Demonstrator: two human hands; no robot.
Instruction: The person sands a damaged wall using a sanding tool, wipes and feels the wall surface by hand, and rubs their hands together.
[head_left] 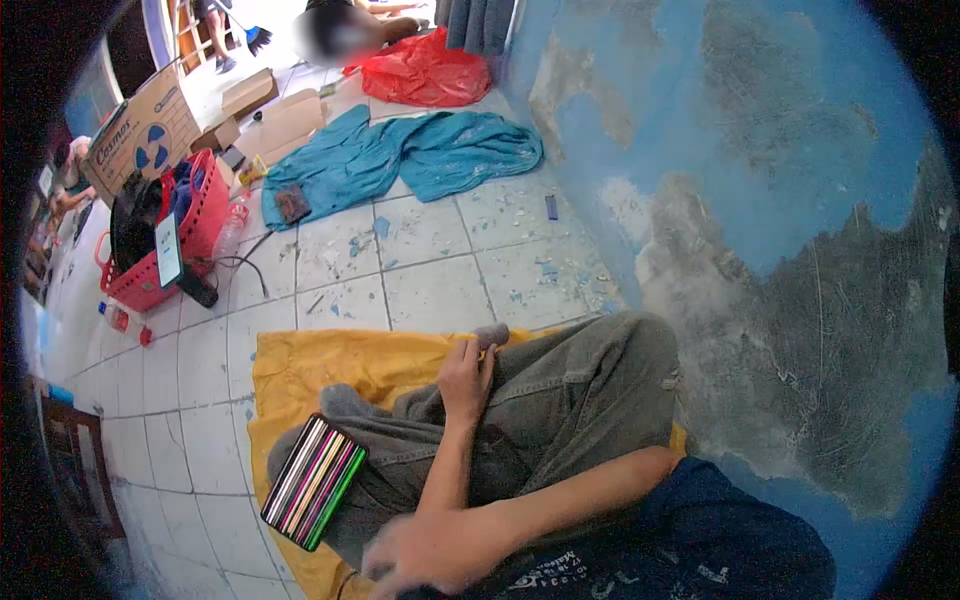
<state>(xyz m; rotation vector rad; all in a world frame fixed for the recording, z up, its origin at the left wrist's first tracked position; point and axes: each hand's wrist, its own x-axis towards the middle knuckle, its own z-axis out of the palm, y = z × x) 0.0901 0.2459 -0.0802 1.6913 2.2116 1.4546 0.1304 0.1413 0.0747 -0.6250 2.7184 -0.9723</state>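
Observation:
I sit cross-legged on a yellow cloth [285, 360], in grey trousers. My left hand [465, 380] is at a grey sock [490, 335] on one foot, its fingers bent in against it. Smeared by motion, my right hand [425, 552] lies across my left forearm low in the view; its fingers cannot be made out. A phone [315, 482] with a striped bright screen rests on my knee, left of both hands. The other grey-socked foot [345, 402] shows above the phone.
A peeling blue wall [800, 220] rises close on my right. Ahead lie paint flakes, a teal cloth [450, 150] and a red plastic bag [425, 70]. A pink basket [205, 215], a second phone [168, 252] and a cardboard box [145, 130] stand left. Other people are further back.

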